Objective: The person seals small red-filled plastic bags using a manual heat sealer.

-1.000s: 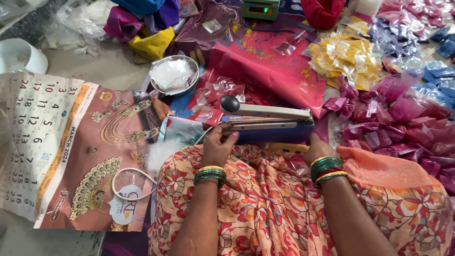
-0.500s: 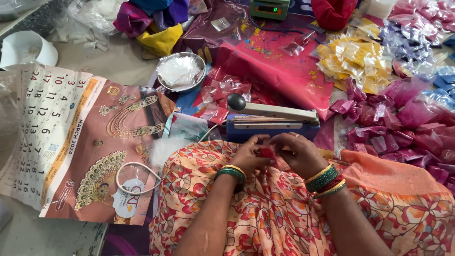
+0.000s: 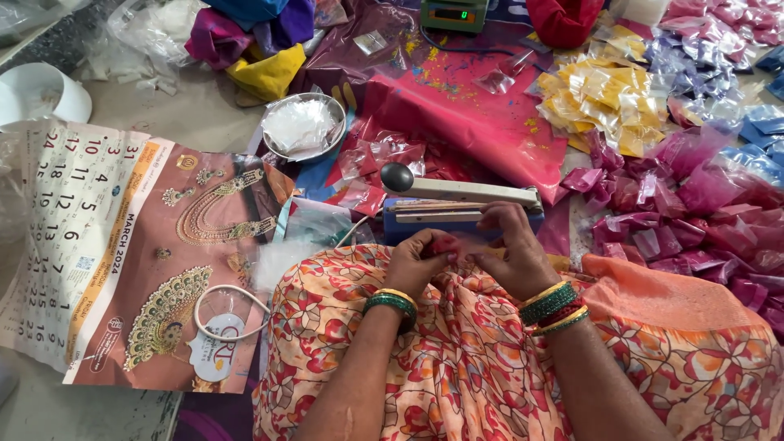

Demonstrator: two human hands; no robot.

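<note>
both hands, left hand [image 3: 418, 265] and right hand [image 3: 513, 255], pinch a small pink packet [image 3: 447, 245] by the heat sealer [image 3: 461, 208]; loose grip could spill powder onto the floral cloth [image 3: 457, 359]

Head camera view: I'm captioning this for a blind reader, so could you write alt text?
Two hands, the left hand and right hand, pinch a small pink packet together over a floral-clothed lap, just in front of a blue heat sealer. Piles of pink packets and yellow packets lie to the right, a calendar to the left.
</note>
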